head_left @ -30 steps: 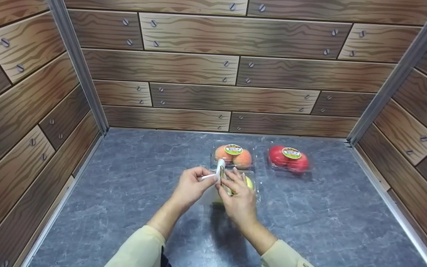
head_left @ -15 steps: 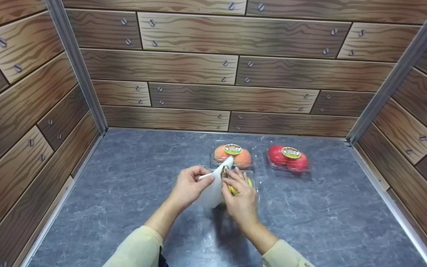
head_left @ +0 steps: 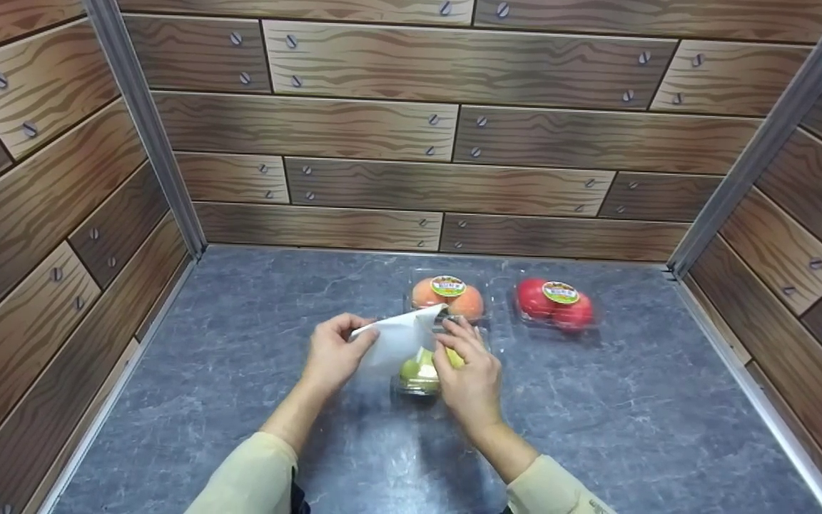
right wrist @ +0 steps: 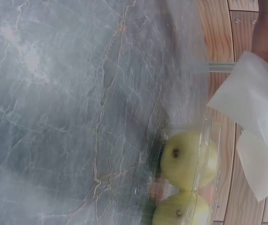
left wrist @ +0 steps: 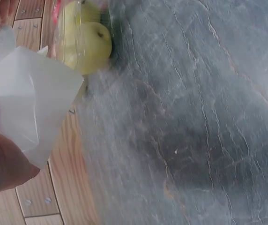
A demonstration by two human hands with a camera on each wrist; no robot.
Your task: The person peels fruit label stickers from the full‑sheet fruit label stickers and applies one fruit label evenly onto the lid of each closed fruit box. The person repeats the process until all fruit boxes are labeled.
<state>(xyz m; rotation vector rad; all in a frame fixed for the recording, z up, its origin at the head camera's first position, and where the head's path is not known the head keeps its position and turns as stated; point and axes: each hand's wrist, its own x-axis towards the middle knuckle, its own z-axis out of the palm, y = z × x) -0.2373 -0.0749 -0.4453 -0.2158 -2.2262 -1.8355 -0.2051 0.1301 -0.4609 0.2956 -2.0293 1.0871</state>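
Note:
My left hand (head_left: pixel 336 353) pinches a white paper sheet (head_left: pixel 393 343) between thumb and fingers, tilted above the table. The sheet (left wrist: pixel 35 93) shows its plain white side in the left wrist view. My right hand (head_left: pixel 472 378) is just right of the sheet, its fingertips pinching a small rounded pale sticker (left wrist: pixel 0 47), whose printed side is hidden there. Below both hands stands a clear plastic box of yellow-green apples (head_left: pixel 418 375), partly covered by the paper and right hand. In the right wrist view two apples (right wrist: pixel 189 159) show through the clear plastic.
Behind the apples is a clear box of peaches (head_left: pixel 464 305) with an oval label. To its right, a similar labelled box holds red fruit (head_left: pixel 574 314). The grey marbled table (head_left: pixel 240 428) is bounded by wood-patterned walls (head_left: pixel 382 128) at the back and sides.
My left hand has moved left with the paper sheet, which has spread flatter and apart from my right fingers. The right hand has shifted slightly right. More of the apple box shows.

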